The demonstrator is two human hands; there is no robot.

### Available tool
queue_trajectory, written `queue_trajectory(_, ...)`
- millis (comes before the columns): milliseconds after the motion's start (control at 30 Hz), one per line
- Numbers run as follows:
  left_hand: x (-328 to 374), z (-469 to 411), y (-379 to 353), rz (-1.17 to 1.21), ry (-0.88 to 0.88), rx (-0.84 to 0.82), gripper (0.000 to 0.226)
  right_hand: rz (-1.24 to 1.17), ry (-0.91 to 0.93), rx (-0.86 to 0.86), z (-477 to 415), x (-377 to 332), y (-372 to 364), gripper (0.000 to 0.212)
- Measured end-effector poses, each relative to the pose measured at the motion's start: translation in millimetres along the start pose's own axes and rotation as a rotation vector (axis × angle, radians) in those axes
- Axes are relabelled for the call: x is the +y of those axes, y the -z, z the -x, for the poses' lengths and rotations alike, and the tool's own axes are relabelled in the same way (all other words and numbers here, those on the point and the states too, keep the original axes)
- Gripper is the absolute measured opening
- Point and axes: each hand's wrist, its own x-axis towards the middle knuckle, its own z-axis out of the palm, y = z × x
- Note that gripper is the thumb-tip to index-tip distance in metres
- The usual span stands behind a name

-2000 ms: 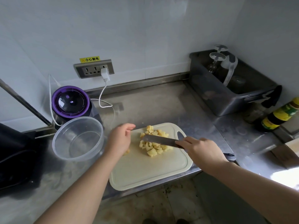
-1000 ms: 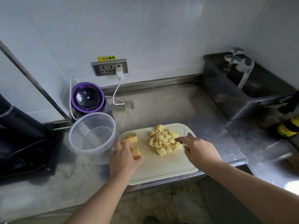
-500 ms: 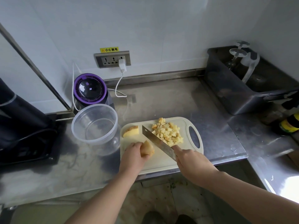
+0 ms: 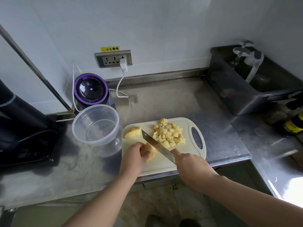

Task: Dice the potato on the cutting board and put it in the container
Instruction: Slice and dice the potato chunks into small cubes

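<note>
A pale cutting board point(image 4: 164, 163) lies at the steel counter's front edge. On its far right part sits a heap of diced potato point(image 4: 168, 134). A potato wedge point(image 4: 132, 132) lies at the board's far left corner. My left hand point(image 4: 135, 157) grips another potato chunk point(image 4: 151, 152) on the board's near left. My right hand point(image 4: 191, 164) holds a knife point(image 4: 155, 145), whose blade slants up to the left beside that chunk. A clear round container point(image 4: 95, 125) stands just left of the board with nothing in it.
A purple-topped appliance point(image 4: 91, 90) with a white cable stands behind the container. A dark device point(image 4: 21, 128) sits at the left. A steel bin point(image 4: 250, 86) holding glassware is at the back right, and a bottle point(image 4: 294, 123) stands at the right edge.
My left hand went from near the diced heap to the board's left and took hold of a chunk, drawing it nearer. The knife left the heap and now slants beside the chunk.
</note>
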Motion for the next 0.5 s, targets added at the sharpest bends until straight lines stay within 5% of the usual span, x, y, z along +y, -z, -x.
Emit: queue_trajectory(500,3.7,-4.2,2.1,-0.086,-0.047,-0.004,0.026,0.067,0.040,-0.098,-4.8,-8.7,6.9,0.060)
